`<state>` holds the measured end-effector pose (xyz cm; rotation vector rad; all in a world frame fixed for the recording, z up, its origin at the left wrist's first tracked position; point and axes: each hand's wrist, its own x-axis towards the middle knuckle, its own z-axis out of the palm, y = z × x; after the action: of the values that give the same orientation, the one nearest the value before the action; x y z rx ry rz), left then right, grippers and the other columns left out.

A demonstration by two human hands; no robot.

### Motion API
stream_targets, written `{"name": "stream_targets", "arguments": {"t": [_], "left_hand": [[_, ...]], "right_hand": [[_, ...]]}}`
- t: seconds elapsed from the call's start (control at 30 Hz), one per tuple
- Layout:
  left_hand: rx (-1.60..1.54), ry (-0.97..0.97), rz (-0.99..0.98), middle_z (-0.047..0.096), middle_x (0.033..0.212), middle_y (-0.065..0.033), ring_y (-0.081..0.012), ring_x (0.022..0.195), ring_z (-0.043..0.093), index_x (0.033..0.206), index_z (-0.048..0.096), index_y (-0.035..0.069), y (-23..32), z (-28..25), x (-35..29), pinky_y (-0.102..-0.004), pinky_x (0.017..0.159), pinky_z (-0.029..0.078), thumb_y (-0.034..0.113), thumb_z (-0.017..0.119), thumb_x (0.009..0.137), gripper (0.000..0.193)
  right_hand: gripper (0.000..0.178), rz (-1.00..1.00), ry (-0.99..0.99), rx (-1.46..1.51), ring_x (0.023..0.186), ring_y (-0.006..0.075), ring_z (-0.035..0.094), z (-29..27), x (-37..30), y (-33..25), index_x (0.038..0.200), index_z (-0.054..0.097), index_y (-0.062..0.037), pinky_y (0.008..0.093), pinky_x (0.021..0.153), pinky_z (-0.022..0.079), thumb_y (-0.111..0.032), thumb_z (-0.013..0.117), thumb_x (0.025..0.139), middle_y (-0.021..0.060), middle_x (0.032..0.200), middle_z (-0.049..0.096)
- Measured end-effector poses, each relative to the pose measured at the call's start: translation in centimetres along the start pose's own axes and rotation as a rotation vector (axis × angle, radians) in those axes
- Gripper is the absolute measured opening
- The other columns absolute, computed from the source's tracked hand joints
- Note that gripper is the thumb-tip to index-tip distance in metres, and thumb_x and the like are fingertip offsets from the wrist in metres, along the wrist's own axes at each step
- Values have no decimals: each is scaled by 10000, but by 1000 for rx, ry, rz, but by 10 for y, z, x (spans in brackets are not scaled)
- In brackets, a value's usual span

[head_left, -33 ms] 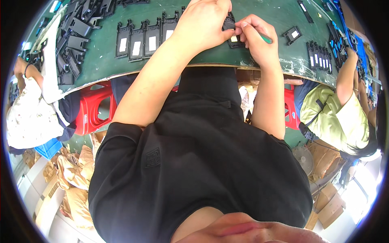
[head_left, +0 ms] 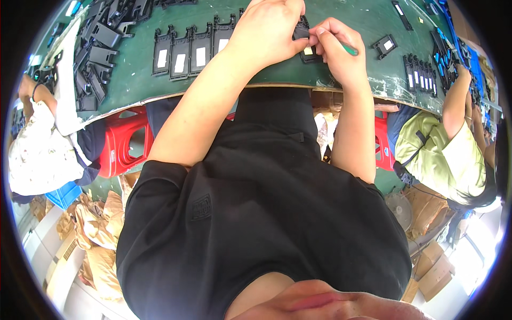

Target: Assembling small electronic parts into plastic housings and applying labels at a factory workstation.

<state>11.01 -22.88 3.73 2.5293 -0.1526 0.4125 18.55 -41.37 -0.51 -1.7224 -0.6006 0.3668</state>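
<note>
My left hand (head_left: pixel 266 32) reaches across the table, its thumb against a small black plastic frame (head_left: pixel 308 55) with a pale label. The hand covers much of this part, and its fingertips run out of the top of the picture. From the right, my right hand (head_left: pixel 342 52) pinches a slim tool with a green handle (head_left: pixel 351 50). Its thin tip points at the part beside my left thumb; whether they touch I cannot tell. Left of my left forearm stand several black plastic frames with white labels (head_left: pixel 180 63) in a row, some partly hidden by my wrist.
A heap of black plastic parts (head_left: pixel 101 53) lies on the green table (head_left: pixel 133 80) at left. Toward the right lie a single labelled frame (head_left: pixel 384 46) and a row of smaller ones (head_left: pixel 420 74). People sit on both sides, one in a light green top (head_left: pixel 442 152). The table's front edge is close.
</note>
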Motion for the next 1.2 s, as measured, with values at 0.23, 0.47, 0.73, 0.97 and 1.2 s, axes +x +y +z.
{"name": "stream_targets", "arguments": {"t": [0.23, 0.47, 0.73, 0.97, 1.2], "left_hand": [[11, 4, -26, 683, 928, -177, -388, 961, 665, 1012, 572, 35, 7, -8, -4, -471, 910, 485, 237, 845, 780, 411], [-22, 200, 150, 690, 1016, -206, -415, 1062, 640, 938, 665, -1, -22, -18, -18, -492, 989, 503, 43, 644, 737, 207], [47, 95, 128, 696, 1041, -230, -402, 1027, 663, 1033, 685, -20, -25, -30, -26, -478, 1013, 500, 120, 736, 767, 305], [145, 43, 32, 742, 980, -109, -303, 1069, 687, 1023, 713, 33, -25, -6, -25, -444, 971, 553, 257, 866, 775, 368], [88, -108, 0, 718, 932, -199, -365, 982, 681, 829, 726, -9, 1, -26, -19, -440, 978, 521, 234, 814, 762, 267]], "right_hand": [[107, -84, 50, -71, 723, 68, 613, 11, -2, -1, 930, 700, 15, 245, 695, 506, -51, 634, 982, 23, 788, 707], [111, -221, 254, -173, 734, 55, 600, -1, -30, -9, 895, 722, 11, 230, 695, 490, -42, 646, 957, -4, 747, 681], [100, -378, 675, -629, 774, 88, 666, -15, -20, -5, 973, 741, -2, 275, 753, 539, -94, 709, 952, 26, 790, 724], [125, -211, 348, 63, 755, 62, 625, 26, -26, -18, 1038, 749, 10, 223, 695, 503, -86, 674, 1011, 31, 848, 727], [243, -51, 183, 156, 705, 73, 634, 20, -19, -7, 1018, 774, 15, 233, 616, 493, -161, 612, 1063, 41, 846, 746]]}}
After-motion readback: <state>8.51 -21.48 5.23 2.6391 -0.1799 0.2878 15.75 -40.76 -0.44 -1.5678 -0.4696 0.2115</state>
